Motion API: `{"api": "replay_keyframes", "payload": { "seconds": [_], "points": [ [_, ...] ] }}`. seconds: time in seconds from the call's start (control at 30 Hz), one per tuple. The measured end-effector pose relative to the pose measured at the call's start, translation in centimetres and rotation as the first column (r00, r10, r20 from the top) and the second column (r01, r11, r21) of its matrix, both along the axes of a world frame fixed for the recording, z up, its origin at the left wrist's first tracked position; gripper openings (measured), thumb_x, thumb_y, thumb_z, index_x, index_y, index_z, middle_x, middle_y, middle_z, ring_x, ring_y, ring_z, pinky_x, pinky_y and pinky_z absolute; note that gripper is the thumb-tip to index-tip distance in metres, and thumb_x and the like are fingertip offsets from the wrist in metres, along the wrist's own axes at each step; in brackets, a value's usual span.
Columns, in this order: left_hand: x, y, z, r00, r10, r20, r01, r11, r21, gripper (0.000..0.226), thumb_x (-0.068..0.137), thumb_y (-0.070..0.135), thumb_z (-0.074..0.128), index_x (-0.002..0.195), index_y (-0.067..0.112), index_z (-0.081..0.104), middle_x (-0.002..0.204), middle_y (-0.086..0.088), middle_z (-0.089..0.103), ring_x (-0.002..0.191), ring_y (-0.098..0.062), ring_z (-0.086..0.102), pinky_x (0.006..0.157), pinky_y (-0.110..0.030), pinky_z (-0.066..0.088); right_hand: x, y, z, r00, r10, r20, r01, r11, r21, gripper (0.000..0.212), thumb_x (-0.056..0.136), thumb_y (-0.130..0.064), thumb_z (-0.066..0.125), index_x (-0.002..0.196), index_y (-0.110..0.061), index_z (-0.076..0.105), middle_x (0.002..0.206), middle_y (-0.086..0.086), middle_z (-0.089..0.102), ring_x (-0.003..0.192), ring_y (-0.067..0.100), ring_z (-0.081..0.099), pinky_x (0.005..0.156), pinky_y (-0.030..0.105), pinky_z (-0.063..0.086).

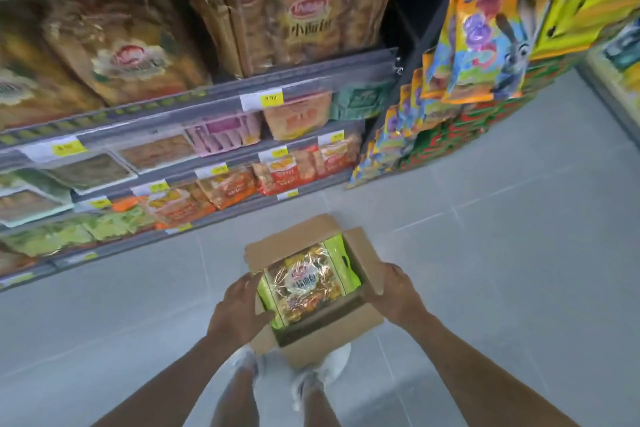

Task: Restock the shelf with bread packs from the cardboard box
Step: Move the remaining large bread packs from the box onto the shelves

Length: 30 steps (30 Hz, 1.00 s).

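An open cardboard box (332, 336) is held in front of me above the floor, over my feet. Inside it lies a bread pack (308, 284) with green edges and a clear window showing golden rolls. My left hand (239, 308) grips the box's left side, thumb over the rim next to the pack. My right hand (398, 288) grips the right flap and wall. The shelf (311, 76) to the upper left carries large bread packs (135, 55) in brown and gold wrapping, standing upright.
Lower shelves (221, 156) hold trays, pink and orange snack packs and yellow price tags. A display rack of colourful cartoon bags (485, 45) stands at the right. Grey tiled floor (502, 236) stretches between shelf and rack. My white shoes (311, 381) show below the box.
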<state>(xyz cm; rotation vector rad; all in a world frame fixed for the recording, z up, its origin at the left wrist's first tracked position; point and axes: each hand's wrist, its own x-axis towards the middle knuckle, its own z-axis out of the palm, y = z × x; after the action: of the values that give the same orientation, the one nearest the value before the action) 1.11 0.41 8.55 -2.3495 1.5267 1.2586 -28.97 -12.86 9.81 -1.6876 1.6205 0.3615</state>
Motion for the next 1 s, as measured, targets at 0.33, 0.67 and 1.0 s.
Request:
{"api": "replay_keyframes", "payload": {
  "seconds": [0.33,0.67,1.0],
  "points": [
    [-0.8,-1.0,-15.0,0.957,0.266,-0.117,-0.212,0.914,0.345,0.089,0.089,0.038,0.075,0.159,0.018,0.025,0.162,-0.010,0.035,0.141,-0.029,0.045,0.108,-0.037,0.044,0.0,3.6,-15.7,0.985,-0.172,-0.001,0.168,0.959,0.227,0.079,0.084,-0.045,0.071,0.152,-0.023,0.036,0.152,0.006,0.043,0.136,0.028,0.046,0.107,0.037,0.042],
    [-0.6,-4.0,-29.1,0.766,0.642,-0.046,-0.557,0.697,0.452,0.056,0.096,0.032,0.069,0.138,0.000,0.050,0.112,-0.008,0.063,0.096,-0.027,0.060,0.074,-0.029,0.039,0.5,0.8,-33.3,0.951,-0.308,-0.040,0.303,0.890,0.342,0.074,0.069,-0.061,0.061,0.132,-0.023,0.052,0.127,0.008,0.062,0.086,0.021,0.070,0.076,0.035,0.059],
    [-1.1,-4.5,-39.2,0.249,0.967,-0.057,-0.837,0.244,0.489,0.023,0.093,0.033,0.073,0.099,0.015,0.060,0.094,-0.003,0.063,0.082,-0.019,0.058,0.094,-0.044,0.055,2.5,-3.5,-42.4,0.925,-0.376,-0.048,0.377,0.900,0.220,0.071,0.086,-0.037,0.066,0.148,-0.022,0.035,0.137,0.008,0.054,0.113,0.032,0.062,0.094,0.047,0.054]
  ]
}}
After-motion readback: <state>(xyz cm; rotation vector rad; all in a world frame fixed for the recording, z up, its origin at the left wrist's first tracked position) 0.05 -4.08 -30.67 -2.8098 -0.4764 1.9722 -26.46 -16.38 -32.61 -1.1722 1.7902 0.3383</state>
